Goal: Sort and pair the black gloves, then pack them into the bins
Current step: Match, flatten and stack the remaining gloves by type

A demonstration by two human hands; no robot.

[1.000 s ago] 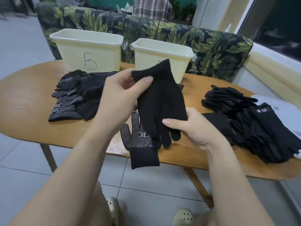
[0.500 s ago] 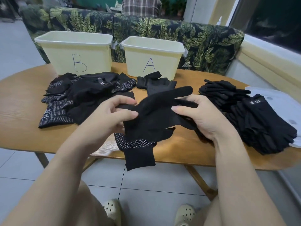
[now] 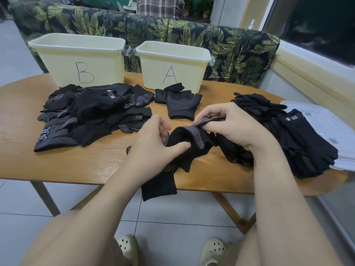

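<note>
Black gloves are lying in heaps across the wooden worktop [image 3: 96, 162], and the spread looks like a sorting layout: a large mixed pile [image 3: 92, 114], partly dotted with white grip spots, is sitting on the left in front of bin B [image 3: 76, 60], while a neater stack of plain gloves [image 3: 299, 143] is resting on the right, partly over a white tray [image 3: 326, 121]. Bin A [image 3: 172, 64] is standing at the far middle, with one small folded pair [image 3: 178, 102] lying just in front of it, probably waiting to go in. Both bins are being kept at the far edge, likely so the near side stays free for matching. At the near middle, a dotted glove [image 3: 192, 139] is being worked between both hands, its fabric bunched and twisted, and another dotted glove [image 3: 159, 185] is hanging over the near edge beneath it. The right hand [image 3: 234, 129] is pinching the dotted cloth at the fingertips, seemingly to turn or straighten it. The left hand [image 3: 155, 148] is pressing its thumb on the glove's dark side, fingers loosely curled, steadying it for pairing.
</note>
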